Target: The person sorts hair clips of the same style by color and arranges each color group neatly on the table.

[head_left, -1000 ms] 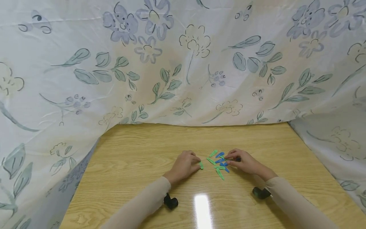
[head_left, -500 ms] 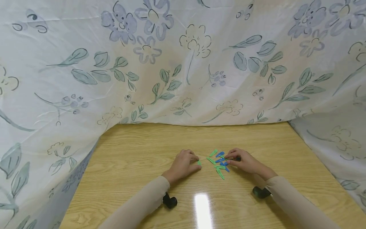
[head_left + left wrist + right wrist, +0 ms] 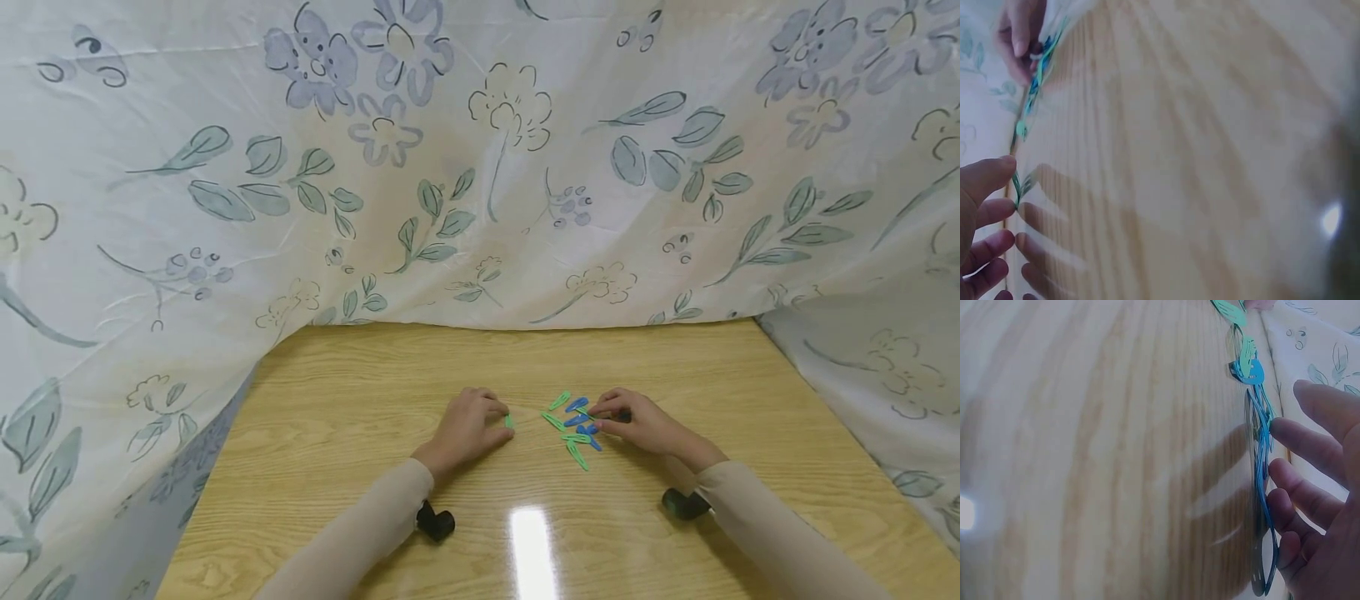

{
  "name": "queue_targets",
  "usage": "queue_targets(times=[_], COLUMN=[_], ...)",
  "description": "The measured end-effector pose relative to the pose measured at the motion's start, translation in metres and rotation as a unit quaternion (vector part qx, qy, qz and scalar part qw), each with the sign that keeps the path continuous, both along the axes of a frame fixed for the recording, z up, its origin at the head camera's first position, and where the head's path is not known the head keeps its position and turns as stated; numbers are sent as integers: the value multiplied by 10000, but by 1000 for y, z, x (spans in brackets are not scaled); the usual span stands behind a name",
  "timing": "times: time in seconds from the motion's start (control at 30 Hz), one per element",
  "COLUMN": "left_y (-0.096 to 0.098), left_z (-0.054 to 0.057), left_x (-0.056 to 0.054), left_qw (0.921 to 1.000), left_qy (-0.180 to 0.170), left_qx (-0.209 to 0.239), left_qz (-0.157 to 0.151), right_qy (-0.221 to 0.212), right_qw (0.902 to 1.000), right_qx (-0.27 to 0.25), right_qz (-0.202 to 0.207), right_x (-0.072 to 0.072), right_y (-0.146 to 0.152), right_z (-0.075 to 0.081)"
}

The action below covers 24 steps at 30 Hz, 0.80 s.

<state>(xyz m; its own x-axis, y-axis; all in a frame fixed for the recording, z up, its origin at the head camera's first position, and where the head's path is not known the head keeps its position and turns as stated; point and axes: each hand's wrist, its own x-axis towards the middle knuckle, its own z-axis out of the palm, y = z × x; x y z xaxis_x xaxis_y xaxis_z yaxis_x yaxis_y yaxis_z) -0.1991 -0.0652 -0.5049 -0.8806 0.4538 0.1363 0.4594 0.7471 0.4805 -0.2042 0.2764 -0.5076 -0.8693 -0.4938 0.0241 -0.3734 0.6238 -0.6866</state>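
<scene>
On the wood-grain table, my left hand pinches a green snap hair clip between thumb and fingertips. The left wrist view has this clip between thumb and index finger, low over the tabletop. To its right lies a loose pile of green and blue hair clips, including a green clip at the front and a blue clip at the back. My right hand rests at the pile's right side. In the right wrist view its relaxed fingers touch the edge of the blue clips, thumb held apart.
The wooden table is bordered at the back and sides by a hanging floral cloth. Black wrist devices sit under both sleeves, one device at the left and another device at the right.
My left hand has drawn the green hair clip leftward, away from the pile. The right hand has stayed in place beside the other clips.
</scene>
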Motion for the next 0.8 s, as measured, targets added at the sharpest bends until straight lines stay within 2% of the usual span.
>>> queue_targets(times=[0.17,0.4,0.63,0.8], left_y=[-14,-34,-52,-62], left_z=[-2,-3,-4,-3], left_x=[-2,-4,-9,-12], left_qw=[9999,9984,9970,9963], left_qy=[120,-170,-92,-40], left_qx=[93,429,359,336], left_qz=[68,333,680,784], right_qy=[-30,-48,-35,-39], right_qw=[10000,10000,10000,10000], right_qx=[-19,-5,33,0], right_qz=[17,4,-8,-10], right_x=[0,1,1,1], right_y=[-1,-2,-1,-1], right_z=[0,1,0,1])
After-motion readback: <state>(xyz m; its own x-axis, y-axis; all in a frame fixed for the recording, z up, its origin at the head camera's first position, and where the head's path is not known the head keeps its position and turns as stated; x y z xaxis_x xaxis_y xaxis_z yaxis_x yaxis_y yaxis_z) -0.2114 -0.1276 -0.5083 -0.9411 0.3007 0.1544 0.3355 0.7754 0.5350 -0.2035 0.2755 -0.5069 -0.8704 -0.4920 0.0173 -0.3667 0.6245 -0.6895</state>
